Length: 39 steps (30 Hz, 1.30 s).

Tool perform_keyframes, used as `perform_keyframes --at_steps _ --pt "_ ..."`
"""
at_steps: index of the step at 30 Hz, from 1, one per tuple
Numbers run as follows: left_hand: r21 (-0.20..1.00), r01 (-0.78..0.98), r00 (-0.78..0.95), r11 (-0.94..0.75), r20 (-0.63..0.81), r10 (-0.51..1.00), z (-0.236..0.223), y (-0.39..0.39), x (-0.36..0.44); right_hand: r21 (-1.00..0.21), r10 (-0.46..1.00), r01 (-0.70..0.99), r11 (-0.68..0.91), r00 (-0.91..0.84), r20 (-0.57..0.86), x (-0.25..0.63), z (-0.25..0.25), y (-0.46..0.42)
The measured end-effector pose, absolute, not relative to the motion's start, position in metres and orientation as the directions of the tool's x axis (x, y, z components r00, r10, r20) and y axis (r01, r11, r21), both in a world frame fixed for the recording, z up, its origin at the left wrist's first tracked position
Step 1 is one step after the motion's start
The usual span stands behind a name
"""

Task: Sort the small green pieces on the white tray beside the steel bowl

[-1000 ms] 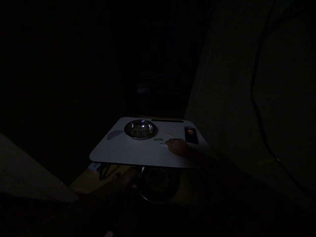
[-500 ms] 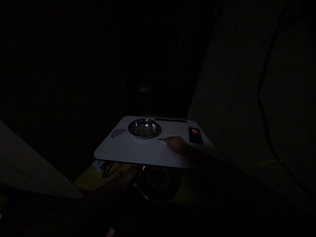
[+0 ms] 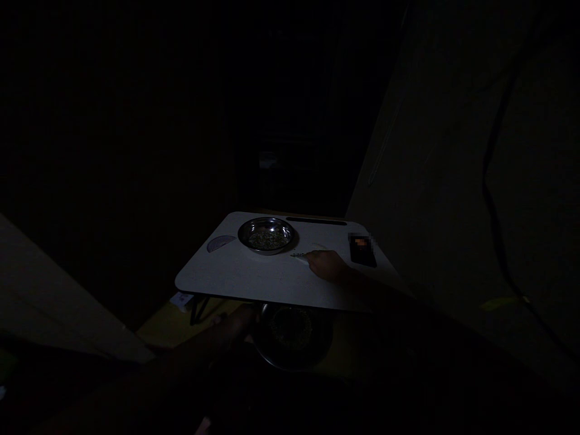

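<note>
My room is almost dark, and nearest me the yellowish floor (image 3: 167, 329) holds a round steel bowl (image 3: 292, 335) of green bits, dim beneath the table's edge. My left hand (image 3: 233, 324) sits just beside that bowl's rim, too shadowed for me to tell whether my fingers are spread or closed. Above it stands a folding table (image 3: 217, 272) with a smooth white top, rounded corners and thin black legs (image 3: 198, 311). My right hand (image 3: 327, 266) rests on the top, its fingers (image 3: 313, 257) bunched forward beside a short scatter of green pieces (image 3: 299, 255); I cannot tell whether they pinch anything. Just beyond them sits a 2nd steel bowl (image 3: 266, 226), shallow and polished, holding a heap of green bits (image 3: 268, 240). To its left lies a grey half-round piece (image 3: 221, 243); past my right hand lies a black phone (image 3: 362, 257), its face blurred. Farther off, a dark cable (image 3: 492, 199) runs down the pale wall (image 3: 430, 181).
</note>
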State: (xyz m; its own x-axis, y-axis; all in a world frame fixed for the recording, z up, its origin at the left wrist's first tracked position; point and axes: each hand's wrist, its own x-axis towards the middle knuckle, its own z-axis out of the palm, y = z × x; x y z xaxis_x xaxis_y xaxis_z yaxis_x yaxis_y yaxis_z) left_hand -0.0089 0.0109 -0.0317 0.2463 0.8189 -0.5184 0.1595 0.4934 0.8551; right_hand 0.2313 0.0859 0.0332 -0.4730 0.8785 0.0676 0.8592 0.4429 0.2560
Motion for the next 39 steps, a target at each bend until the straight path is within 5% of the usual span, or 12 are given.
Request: perform_keyframes --at_steps 39 --pt "0.844 0.182 0.190 0.504 -0.533 0.824 -0.031 0.010 -0.010 0.242 0.891 0.877 0.414 -0.446 0.092 0.227 0.029 0.095"
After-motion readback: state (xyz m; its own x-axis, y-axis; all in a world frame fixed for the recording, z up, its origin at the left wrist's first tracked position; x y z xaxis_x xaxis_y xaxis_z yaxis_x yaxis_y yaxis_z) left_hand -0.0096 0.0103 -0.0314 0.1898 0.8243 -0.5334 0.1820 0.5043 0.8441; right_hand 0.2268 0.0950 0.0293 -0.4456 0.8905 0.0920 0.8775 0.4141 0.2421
